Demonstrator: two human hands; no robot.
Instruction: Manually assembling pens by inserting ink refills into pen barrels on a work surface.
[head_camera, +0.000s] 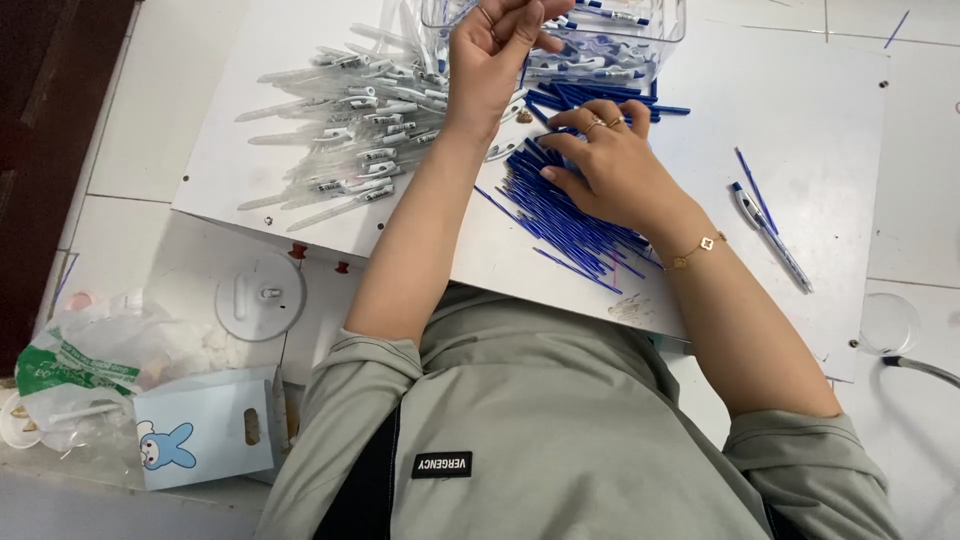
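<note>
plainly, the right hand (610, 165) lies flat, fingers spread, on the pile of thin blue plastic refills (560, 215), whose lengths run diagonally on the white board (800, 120). the left hand (490, 55) is farther off, pinched near the clear plastic tub (640, 45); what it holds i cannot tell.

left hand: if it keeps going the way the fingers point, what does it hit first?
Likely the clear plastic bin of assembled pens: the left hand points up-frame with fingertips already at its near wall. Depth is unclear, so contact can't be confirmed.
</note>
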